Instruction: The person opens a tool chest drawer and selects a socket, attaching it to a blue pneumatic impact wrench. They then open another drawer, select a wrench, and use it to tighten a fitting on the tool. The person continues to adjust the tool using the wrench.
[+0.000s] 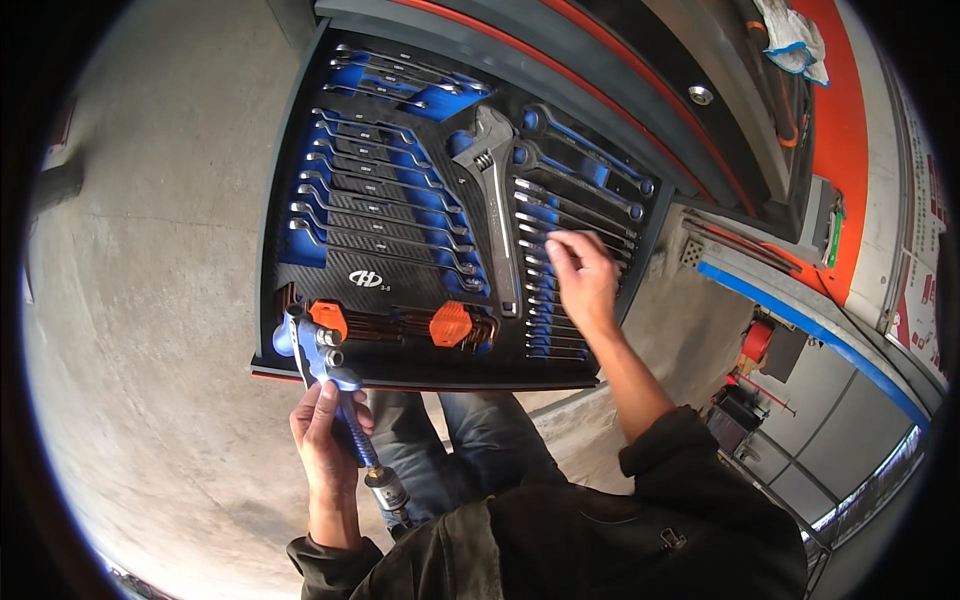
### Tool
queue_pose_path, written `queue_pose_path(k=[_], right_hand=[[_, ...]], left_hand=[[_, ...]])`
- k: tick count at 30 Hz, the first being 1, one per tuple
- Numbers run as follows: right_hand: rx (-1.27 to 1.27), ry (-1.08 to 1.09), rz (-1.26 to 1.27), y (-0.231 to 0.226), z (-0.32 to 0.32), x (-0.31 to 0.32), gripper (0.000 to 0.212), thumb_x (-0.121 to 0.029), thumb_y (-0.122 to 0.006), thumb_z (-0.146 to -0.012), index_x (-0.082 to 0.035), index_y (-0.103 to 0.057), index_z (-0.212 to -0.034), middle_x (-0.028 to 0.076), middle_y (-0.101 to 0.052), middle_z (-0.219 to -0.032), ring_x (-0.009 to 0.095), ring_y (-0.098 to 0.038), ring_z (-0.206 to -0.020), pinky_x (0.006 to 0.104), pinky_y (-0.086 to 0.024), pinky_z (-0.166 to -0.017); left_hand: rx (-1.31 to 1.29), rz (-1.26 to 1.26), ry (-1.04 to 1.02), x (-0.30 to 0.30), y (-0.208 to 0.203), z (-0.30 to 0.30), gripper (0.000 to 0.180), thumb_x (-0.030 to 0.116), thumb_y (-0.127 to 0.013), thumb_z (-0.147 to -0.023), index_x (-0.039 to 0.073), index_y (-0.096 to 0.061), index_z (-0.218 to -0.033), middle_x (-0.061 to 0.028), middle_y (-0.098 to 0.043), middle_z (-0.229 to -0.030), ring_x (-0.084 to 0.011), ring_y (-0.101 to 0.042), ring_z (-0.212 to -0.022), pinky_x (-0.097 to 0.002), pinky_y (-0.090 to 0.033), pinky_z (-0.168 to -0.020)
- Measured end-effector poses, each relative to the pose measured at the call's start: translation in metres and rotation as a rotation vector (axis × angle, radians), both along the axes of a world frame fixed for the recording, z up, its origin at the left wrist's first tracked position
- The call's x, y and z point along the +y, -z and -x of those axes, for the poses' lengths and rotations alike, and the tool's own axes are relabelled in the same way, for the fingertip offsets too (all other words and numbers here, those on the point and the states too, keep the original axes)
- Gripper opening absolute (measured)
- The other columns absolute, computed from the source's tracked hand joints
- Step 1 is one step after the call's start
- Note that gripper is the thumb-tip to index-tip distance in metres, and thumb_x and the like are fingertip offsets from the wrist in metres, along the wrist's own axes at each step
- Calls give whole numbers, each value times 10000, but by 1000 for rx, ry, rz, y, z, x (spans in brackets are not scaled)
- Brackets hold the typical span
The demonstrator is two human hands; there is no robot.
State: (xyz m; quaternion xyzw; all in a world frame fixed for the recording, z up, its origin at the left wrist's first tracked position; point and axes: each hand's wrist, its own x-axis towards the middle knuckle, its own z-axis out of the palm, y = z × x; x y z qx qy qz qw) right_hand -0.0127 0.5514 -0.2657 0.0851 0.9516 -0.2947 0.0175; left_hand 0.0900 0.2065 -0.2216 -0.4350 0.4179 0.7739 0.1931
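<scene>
– Blue tool [347,381]: where is it?
– Left hand [325,425] has it, at the drawer's [430,375] near edge. Tool head overlaps the near left corner in view. Fingers wrapped round the body, thumb on top.

– Which way does it point?
– Long axis slants. Head up-left toward the drawer, ribbed handle and metal fitting [388,490] down-right toward the person. Two round metal parts on the head's right side.

– Right hand [583,275]?
– Over the row of small wrenches [550,323], right half of the drawer. Fingers bent, thumb and forefinger close together. Can't tell if they grip or touch a wrench.

– Writing?
– White emblem [366,279] on the black liner [415,285], left of middle, small white characters just right of it. Tiny pale marks among the ring wrenches [380,192], too small to read.

– Other axes?
– Adjustable wrench [497,215]: nearly fore-aft, head at the far end, handle toward the person. Ring wrenches and small wrenches lie crosswise, right ends lower in view. Two large wrenches [590,152] slant that way too, steeper. Hex keys [385,327] in orange holders [450,325] run crosswise near the front.
</scene>
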Motion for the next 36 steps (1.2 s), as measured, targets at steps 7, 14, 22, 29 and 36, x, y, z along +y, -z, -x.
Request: queue_pose_path(k=[7,14,22,29,36], right_hand=[[-16,-297,-171,-1,8,56,121,-134,-754,-888,-69,-747,-990,57,-684,-948,253,-680,-808,358,-561,-702],[60,-600,-278,5,15,43,160,-160,-801,-819,-93,-711,-934,15,-624,-923,231,-643,-850,380,-557,-670],[-22,-506,-182,-6,20,43,129,-141,-756,-867,-42,-701,-930,61,-649,-933,278,-642,-871,406,-524,-804],[-448,-80,396,-59,38,26,159,-91,-688,-973,44,-696,-1057,88,-684,-832,159,-656,-698,299,-525,-634],[-525,-471,464,-82,49,-1,178,-102,-687,-969,53,-722,-1051,110,-695,-829,180,-683,-722,300,-531,-655]], left_hand=[[13,-21,76,12,-2,3,410,344,-577,-1031,-59,-627,-1087,-86,-654,-795,-135,-601,-541,-256,-483,-480],[7,-29,111,32,-10,14,426,355,-624,-1002,-61,-651,-1085,-89,-663,-795,-141,-612,-558,-244,-478,-516],[4,-55,158,46,-17,23,357,329,-636,-1009,-26,-669,-1031,-60,-658,-814,-110,-613,-592,-226,-463,-554],[12,-135,197,58,-18,24,315,289,-627,-1019,-21,-672,-978,-56,-669,-822,-109,-606,-600,-225,-475,-575],[-39,-253,306,66,-21,25,341,278,-636,-1012,-60,-669,-1037,-81,-682,-829,-113,-617,-579,-221,-493,-551]])
